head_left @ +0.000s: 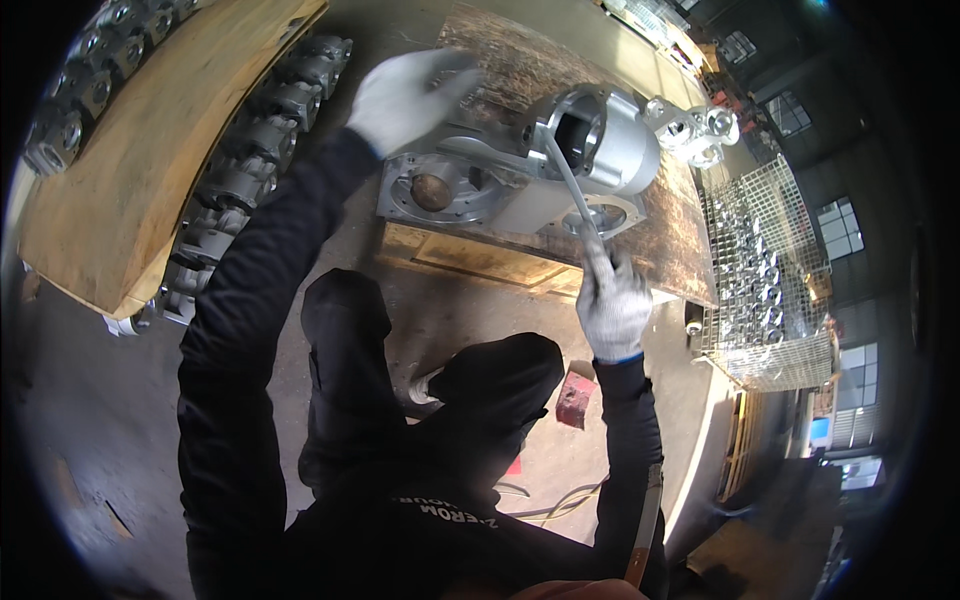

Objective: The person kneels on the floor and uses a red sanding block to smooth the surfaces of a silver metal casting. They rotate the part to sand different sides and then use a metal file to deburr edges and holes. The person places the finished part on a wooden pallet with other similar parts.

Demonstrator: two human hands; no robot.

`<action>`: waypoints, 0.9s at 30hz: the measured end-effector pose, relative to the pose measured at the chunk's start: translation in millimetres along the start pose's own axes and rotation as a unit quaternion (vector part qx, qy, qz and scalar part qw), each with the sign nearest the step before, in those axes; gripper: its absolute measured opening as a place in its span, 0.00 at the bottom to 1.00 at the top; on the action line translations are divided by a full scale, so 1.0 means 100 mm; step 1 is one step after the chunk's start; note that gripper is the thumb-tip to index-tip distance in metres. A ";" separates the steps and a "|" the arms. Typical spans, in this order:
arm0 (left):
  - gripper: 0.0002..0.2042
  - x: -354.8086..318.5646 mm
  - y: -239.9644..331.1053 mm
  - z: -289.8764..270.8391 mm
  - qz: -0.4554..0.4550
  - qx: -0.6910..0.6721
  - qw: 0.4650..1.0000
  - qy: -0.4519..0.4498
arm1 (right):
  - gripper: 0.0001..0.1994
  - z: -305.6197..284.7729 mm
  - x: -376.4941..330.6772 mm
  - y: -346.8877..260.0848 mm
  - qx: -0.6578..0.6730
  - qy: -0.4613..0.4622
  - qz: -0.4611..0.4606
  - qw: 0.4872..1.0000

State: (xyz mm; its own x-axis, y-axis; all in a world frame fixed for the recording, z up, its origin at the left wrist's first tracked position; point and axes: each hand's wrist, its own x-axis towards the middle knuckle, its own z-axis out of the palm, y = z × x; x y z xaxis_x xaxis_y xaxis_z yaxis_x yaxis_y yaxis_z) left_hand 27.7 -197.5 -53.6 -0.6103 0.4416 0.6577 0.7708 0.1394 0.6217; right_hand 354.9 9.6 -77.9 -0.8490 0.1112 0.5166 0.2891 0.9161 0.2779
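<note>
A large silver metal casting (540, 205), with round bores and flanges, lies on a worn wooden tabletop (675, 245) in front of me. In my right hand (613, 308), gloved in white with a blue cuff, is a long, flat grey file (567, 176). Its far end reaches the rim of the casting's upper right bore; whether it touches there I cannot tell. My left hand (410, 98), also gloved, hovers above the left end of the casting. Its fingers are stretched out, slightly blurred, and I see nothing in them.
Smaller silver castings (240, 175) stand in rows beside a wooden board (150, 160) at the left. Beyond the table's right end sit another casting (695, 130) and a wire-mesh crate (770, 270) of metal parts. A red block (574, 400) lies on the floor by my knee.
</note>
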 end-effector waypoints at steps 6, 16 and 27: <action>0.50 -0.98 -0.79 -0.09 -0.172 -0.085 0.977 -0.096 | 0.32 -0.08 0.18 0.16 0.010 0.053 -0.041 0.998; 0.30 -1.49 -0.25 0.83 -0.306 -0.181 0.926 0.128 | 0.31 0.12 0.05 0.43 0.065 0.084 -0.048 0.993; 0.25 -1.60 -0.17 1.02 -0.265 -0.227 0.914 0.205 | 0.24 0.83 -0.44 -0.55 0.507 -0.089 0.318 0.797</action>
State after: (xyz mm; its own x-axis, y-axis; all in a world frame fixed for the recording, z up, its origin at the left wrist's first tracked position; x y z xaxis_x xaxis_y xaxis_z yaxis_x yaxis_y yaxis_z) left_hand 130.6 -180.6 -213.1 -0.9653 0.0369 0.2585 0.2476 -0.1855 0.9509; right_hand 339.9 -13.4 -183.0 -0.7491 0.6465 0.1445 0.2563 0.4840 -0.8367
